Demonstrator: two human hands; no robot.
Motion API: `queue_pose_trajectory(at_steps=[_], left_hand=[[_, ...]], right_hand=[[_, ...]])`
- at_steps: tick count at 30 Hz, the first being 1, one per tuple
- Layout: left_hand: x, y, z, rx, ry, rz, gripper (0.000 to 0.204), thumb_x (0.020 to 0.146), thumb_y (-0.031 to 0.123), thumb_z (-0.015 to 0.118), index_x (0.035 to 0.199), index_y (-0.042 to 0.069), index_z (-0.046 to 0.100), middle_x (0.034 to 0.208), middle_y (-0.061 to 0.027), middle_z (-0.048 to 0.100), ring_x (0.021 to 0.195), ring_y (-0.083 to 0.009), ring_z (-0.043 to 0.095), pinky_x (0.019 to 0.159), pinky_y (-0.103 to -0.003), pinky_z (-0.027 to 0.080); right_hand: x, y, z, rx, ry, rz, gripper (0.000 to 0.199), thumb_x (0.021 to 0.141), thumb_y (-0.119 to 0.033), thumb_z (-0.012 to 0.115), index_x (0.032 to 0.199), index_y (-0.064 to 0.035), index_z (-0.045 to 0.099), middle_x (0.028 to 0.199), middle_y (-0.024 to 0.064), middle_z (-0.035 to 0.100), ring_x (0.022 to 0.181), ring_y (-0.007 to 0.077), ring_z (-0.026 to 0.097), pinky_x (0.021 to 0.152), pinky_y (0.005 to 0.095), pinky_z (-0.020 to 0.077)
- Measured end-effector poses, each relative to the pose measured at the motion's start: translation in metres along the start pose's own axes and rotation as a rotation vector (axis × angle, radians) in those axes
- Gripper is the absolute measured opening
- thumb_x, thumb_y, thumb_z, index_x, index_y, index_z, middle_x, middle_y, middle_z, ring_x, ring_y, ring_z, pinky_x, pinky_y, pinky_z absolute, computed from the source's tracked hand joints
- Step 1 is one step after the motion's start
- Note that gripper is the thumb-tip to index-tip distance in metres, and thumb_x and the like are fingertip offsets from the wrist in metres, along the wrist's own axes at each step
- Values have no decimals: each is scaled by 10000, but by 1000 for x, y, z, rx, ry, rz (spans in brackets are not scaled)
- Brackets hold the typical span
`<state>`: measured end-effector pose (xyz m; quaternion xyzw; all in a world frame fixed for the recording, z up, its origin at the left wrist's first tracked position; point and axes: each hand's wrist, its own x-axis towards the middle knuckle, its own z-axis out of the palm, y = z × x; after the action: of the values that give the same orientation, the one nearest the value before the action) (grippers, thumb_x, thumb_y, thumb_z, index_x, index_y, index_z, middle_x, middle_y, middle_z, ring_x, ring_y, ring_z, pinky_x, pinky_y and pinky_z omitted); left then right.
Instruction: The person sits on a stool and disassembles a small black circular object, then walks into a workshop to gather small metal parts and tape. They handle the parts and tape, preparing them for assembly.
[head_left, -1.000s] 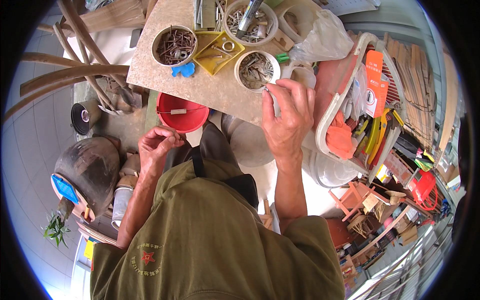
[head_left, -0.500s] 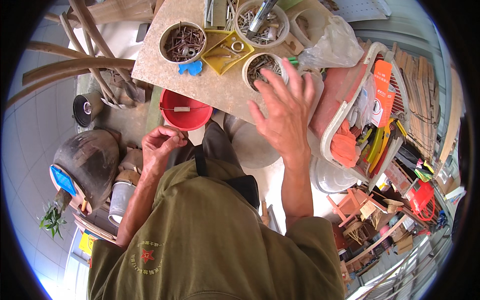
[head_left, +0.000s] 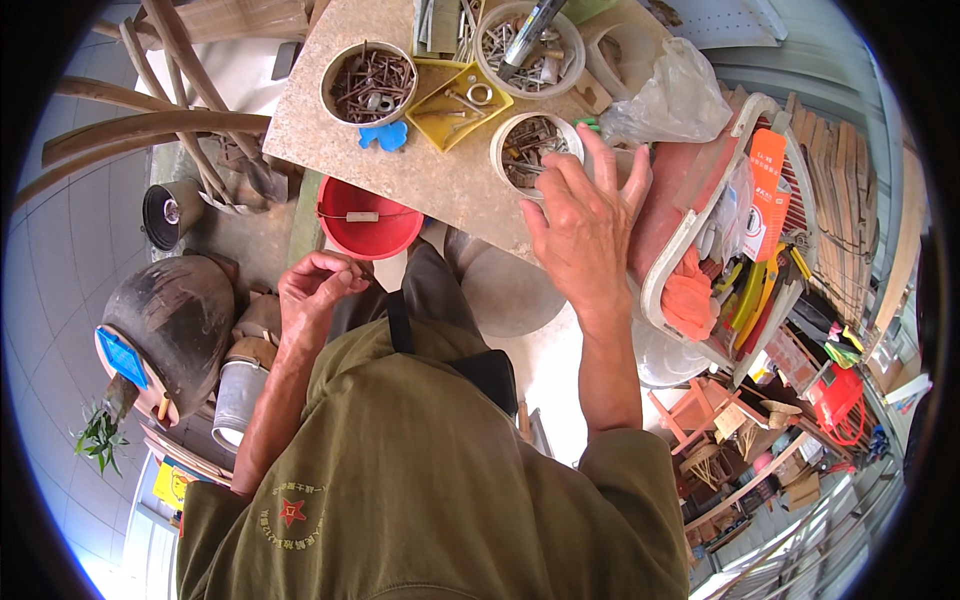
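Note:
My right hand (head_left: 588, 225) is at the near right side of a round white tub of screws (head_left: 532, 150), its fingers spread and nothing visible in them. The hand covers part of the tub's rim. Over my lap, my left hand (head_left: 318, 290) is closed, thumb and fingertips pinched together. Whatever it may hold is too small to make out. A red bucket (head_left: 370, 225) with a wire handle stands just beyond the left hand. Further up the table are a tub of rusty screws (head_left: 372, 85), a yellow tray (head_left: 445, 105) with a few fasteners, and a larger clear tub of hardware (head_left: 545, 70).
The hardware stands on a speckled tabletop (head_left: 310, 125). Beside the tubs lie a blue plastic piece (head_left: 383, 137) and a clear plastic bag (head_left: 680, 100). A pale-rimmed crate (head_left: 655, 275) of tools flanks my right arm. Wooden handles (head_left: 160, 130) reach in from the left.
My right hand has shifted slightly right and toward me, uncovering more of the white tub. The left hand keeps its pinch almost in place.

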<state>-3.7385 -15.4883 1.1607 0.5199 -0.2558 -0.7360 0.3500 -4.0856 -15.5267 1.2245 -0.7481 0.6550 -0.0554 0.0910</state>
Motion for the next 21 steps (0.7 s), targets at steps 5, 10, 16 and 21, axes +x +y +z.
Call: queue_pose_trajectory(at_steps=[5,10,16,21], left_hand=[[3,2,0,6,-5,-14,77,942,20,732,995,-21,694,986,-128,737,907,-192,728,857,-354,634],[6,6,5,18,4,-17,72,945,14,724,995,-26,691,984,-127,734,905,-193,727,857,-353,635],[7,5,2,24,8,-6,57,952,6,711,991,-30,689,991,-132,731,905,-198,729,855,-355,637],[8,5,2,13,-18,-5,46,955,-2,705,989,-27,689,986,-134,731,899,-203,728,855,-356,632]], right_hand=[[6,-1,-6,26,4,26,313,742,-173,886,979,-50,723,1286,59,674,1440,339,464,1189,733,216],[11,1,-4,26,-21,13,340,729,-177,897,994,-48,728,1342,73,659,1469,345,435,1198,731,216],[13,1,-2,44,-42,11,333,726,-162,897,980,-42,720,1370,85,650,1484,354,420,1200,740,210],[19,2,14,-38,-29,-49,336,738,-155,882,994,-44,694,1318,84,654,1484,359,425,1195,752,208]])
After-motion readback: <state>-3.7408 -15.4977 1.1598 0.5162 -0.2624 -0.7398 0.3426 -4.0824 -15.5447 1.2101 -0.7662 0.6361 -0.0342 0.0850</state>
